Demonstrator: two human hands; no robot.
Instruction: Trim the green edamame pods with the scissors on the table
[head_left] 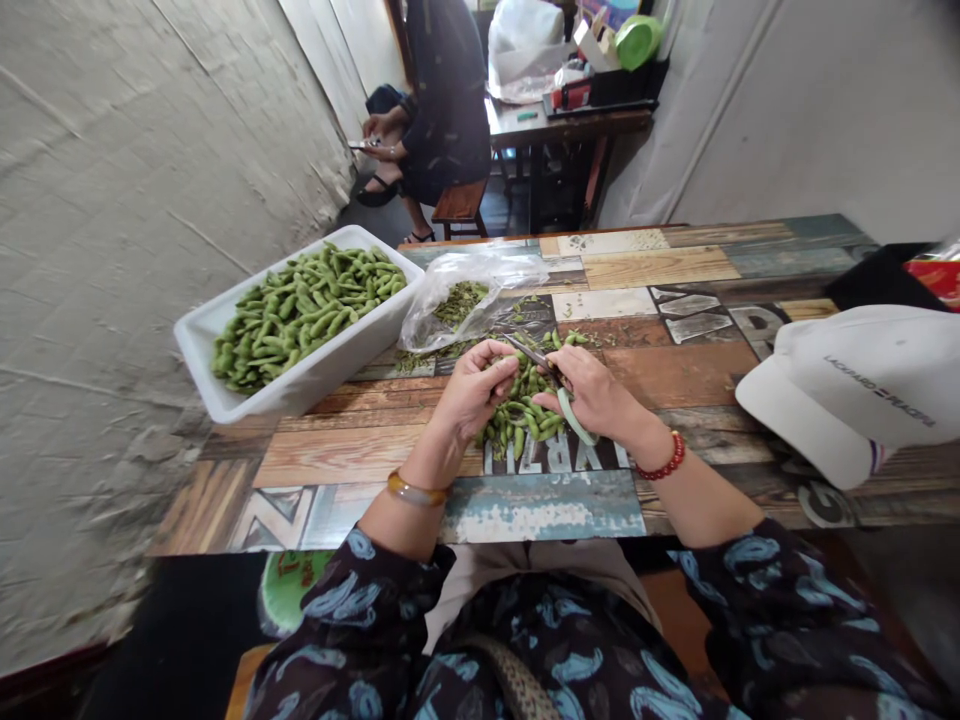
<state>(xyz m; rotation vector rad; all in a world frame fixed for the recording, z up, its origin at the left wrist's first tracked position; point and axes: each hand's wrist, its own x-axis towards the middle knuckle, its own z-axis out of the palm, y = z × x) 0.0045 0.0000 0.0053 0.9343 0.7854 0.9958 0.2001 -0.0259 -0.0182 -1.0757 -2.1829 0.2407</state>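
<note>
My right hand is closed on a pair of scissors with pale green handles, the blades pointing up and left toward my other hand. My left hand is pinched, with the fingers hiding most of what they hold; it looks like an edamame pod, the tip close to the blades. Beneath both hands lies a loose pile of green edamame pods on the patchwork-patterned table. Just beyond my left hand, a clear plastic bag holds small green trimmings.
A white plastic tub of edamame pods stands at the left by the wall. At the right lies a white cap. Beyond the table a person sits on a wooden stool, near a cluttered second table.
</note>
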